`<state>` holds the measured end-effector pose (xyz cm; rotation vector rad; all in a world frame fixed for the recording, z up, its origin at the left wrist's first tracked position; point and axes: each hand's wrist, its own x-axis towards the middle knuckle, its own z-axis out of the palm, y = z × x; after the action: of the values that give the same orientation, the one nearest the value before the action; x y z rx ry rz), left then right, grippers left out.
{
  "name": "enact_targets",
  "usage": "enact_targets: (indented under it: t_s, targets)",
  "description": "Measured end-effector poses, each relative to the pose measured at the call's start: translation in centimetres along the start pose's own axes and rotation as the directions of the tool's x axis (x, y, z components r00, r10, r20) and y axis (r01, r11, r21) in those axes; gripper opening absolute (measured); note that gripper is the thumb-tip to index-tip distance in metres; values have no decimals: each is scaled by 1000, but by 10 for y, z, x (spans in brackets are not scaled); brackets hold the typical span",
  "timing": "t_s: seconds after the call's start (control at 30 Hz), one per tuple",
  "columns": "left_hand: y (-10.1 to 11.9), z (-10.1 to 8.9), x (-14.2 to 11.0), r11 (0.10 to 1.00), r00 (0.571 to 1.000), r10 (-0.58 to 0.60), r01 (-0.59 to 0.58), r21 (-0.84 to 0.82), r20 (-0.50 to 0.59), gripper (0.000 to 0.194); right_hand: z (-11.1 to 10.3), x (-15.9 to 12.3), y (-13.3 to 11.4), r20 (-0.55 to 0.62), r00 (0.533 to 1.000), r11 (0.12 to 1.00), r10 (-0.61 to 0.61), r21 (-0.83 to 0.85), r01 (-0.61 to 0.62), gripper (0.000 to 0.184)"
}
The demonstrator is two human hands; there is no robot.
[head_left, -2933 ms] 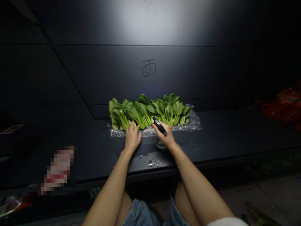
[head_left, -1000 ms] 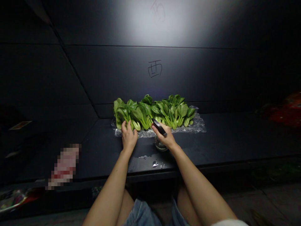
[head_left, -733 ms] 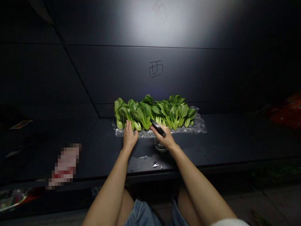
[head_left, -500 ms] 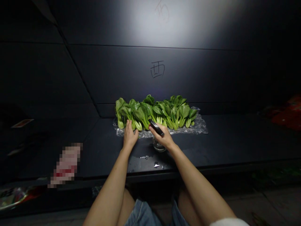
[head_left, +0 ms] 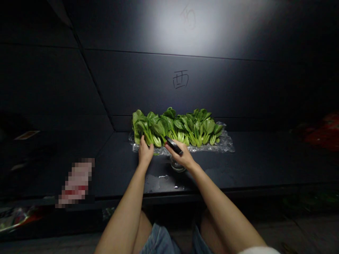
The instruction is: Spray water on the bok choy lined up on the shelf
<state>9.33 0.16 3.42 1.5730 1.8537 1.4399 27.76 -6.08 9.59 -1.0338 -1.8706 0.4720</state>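
Observation:
A row of green bok choy lies on crinkled clear plastic wrap against the back panel, leaves up and stem ends toward me. In my right hand is a spray bottle with a black trigger head and a clear round body, held just in front of the middle stems. The nozzle points up and left toward the leaves. My left hand is at the stems near the left end, thumb and fingers apart, fingertips at or touching the stalks; whether they press on them I cannot tell.
Water drops wet the dark shelf near its front edge. A pixelated pink-and-red item lies to the left, with a small card behind it. Blurred red goods sit far right. A dark back panel bears a handwritten character.
The spray bottle and my right hand have shifted slightly left. My left hand stays near the left stems. The whole view has turned slightly.

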Motion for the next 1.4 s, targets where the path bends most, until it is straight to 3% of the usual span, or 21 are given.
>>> enact_targets:
  t_s: [0.33, 0.57, 0.73, 0.87, 1.1, 1.4]
  targets:
    - [-9, -3, 7, 1000, 996, 21, -23, -18, -81, 59, 11, 3, -6, 29, 1000, 997, 10, -78, -7, 29]
    - [-13, -5, 10, 998, 992, 69, -68, 6, -104, 51, 15, 6, -11, 48, 999, 1000, 6, -12, -5, 25]
    - [-22, -8, 12, 997, 988, 82, -83, 1, -128, 47, 22, 8, -11, 48, 999, 996, 12, -87, -8, 22]
    - [-25, -13, 14, 997, 988, 71, -73, -4, -137, 44, 26, 10, -10, 52, 999, 992, 7, -123, -1, 24]
    - [-30, -28, 15, 996, 989, 83, -78, 42, -119, 44, 29, 13, -13, 88, 996, 1000, -23, -9, 24, 24]
    - [-41, -40, 18, 996, 987, 75, -69, 50, -142, 42, 41, 17, -20, 109, 993, 995, -34, -85, 43, 21]
